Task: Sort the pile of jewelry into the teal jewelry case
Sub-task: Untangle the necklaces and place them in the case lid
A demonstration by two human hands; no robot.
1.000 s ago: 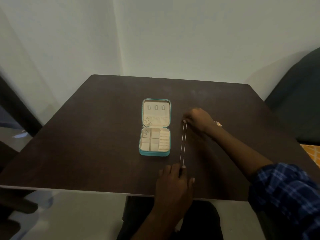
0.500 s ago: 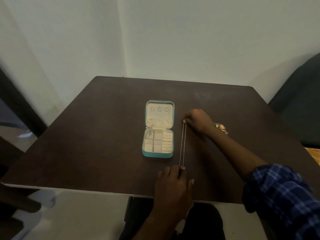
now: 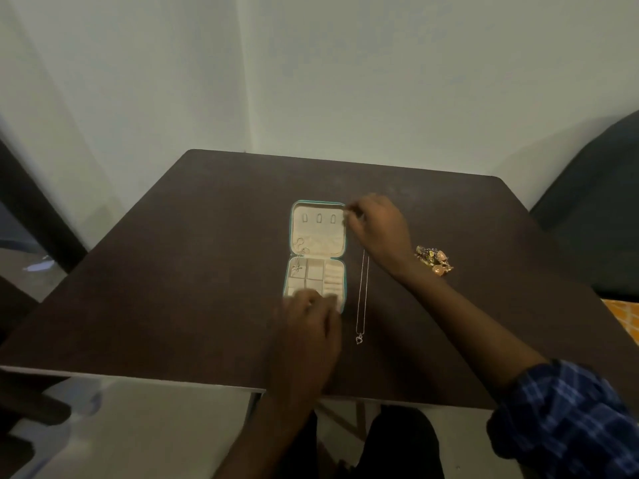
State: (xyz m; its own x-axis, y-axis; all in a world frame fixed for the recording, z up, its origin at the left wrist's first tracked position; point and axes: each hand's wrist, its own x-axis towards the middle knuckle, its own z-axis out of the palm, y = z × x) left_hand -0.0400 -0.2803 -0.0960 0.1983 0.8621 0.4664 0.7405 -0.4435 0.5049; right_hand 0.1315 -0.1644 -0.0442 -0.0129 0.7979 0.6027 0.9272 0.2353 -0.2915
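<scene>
Now | teal jewelry case (image 3: 340, 236) open mid-counter (image 3: 207, 236) | silver necklace (image 3: 361, 299) stretched beside it, unheld | right hand (image 3: 375, 224) fingers pinched at lid corner, left hand (image 3: 306, 323) blurred, grip untellable | risk: sleeve (image 3: 567, 420) or wrist snagging chain, scattering jewelry pile (image 3: 434, 259)

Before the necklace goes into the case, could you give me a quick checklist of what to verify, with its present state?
1. Teal jewelry case lies open, lid flat: ok.
2. Silver necklace lies straight on the table beside the case, untangled: ok.
3. Lid hooks free for hanging: cannot tell, too small.
4. Right hand at the lid's top right corner, holding anything: cannot tell.
5. Left hand covers the case's near edge, blurred: cannot tell.
6. Jewelry pile sits apart, right of the wrist: ok.
</scene>
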